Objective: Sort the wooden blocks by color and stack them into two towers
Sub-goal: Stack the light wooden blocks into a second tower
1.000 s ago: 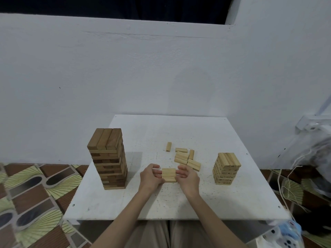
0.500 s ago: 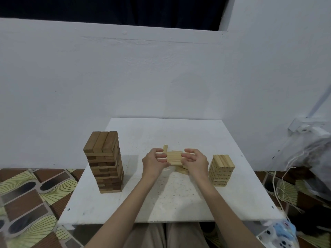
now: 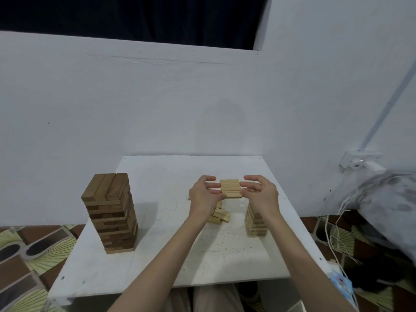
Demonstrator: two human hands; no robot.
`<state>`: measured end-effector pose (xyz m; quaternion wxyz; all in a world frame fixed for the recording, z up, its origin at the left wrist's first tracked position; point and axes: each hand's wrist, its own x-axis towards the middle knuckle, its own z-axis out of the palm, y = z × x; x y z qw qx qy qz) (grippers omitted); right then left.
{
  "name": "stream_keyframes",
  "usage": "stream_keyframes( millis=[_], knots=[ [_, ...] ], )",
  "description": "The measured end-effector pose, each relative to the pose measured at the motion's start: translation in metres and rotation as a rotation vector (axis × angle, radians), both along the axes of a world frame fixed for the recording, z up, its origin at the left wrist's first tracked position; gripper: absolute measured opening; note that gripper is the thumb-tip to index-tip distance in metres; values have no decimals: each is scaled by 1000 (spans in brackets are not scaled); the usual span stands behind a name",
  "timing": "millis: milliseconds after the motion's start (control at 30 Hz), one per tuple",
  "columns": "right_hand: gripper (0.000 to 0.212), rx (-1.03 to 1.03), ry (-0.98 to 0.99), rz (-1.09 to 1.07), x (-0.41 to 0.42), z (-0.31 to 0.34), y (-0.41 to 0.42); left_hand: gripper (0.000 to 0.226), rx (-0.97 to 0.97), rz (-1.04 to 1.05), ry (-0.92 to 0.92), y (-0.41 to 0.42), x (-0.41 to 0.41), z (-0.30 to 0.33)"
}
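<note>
A flat row of three light wooden blocks [image 3: 231, 188] hangs in the air above the white table [image 3: 171, 255]. My left hand [image 3: 203, 195] pinches its left end and my right hand [image 3: 261, 195] pinches its right end. A tall dark-brown tower [image 3: 111, 212] stands at the table's left. The shorter light-wood tower [image 3: 255, 221] stands at the right, partly hidden behind my right wrist. A few loose light blocks [image 3: 219, 216] lie between the towers, partly hidden by my left hand.
A white wall rises right behind the table. White cables [image 3: 335, 230] and a grey bundle [image 3: 389, 206] lie beyond the table's right edge. A wall socket [image 3: 360, 164] sits at the right. Patterned floor tiles [image 3: 33, 255] show at the left.
Both hands lifted the row of light blocks off the table and carried it up and to the right, towards the light tower.
</note>
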<state>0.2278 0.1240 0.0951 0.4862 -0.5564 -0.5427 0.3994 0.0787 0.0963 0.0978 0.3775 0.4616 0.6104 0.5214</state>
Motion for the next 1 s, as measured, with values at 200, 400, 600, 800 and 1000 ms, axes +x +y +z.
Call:
stream_keyframes(
  millis=[200, 400, 600, 800, 1000],
  knots=[
    [34, -48, -38, -45, 35, 2, 2, 49, -16, -54, 5, 3, 32, 0],
    [34, -77, -59, -50, 63, 2, 2, 49, -52, -80, 16, 8, 59, -4],
    [32, -127, -70, -49, 81, 1, 3, 50, -111, -100, 22, 14, 77, -10],
    [32, -164, -95, -43, 88, -3, 5, 51, -164, -97, 39, 16, 86, -15],
    [32, -184, -106, -30, 87, -4, 5, 51, -179, -87, 63, 18, 86, -17]
  ],
)
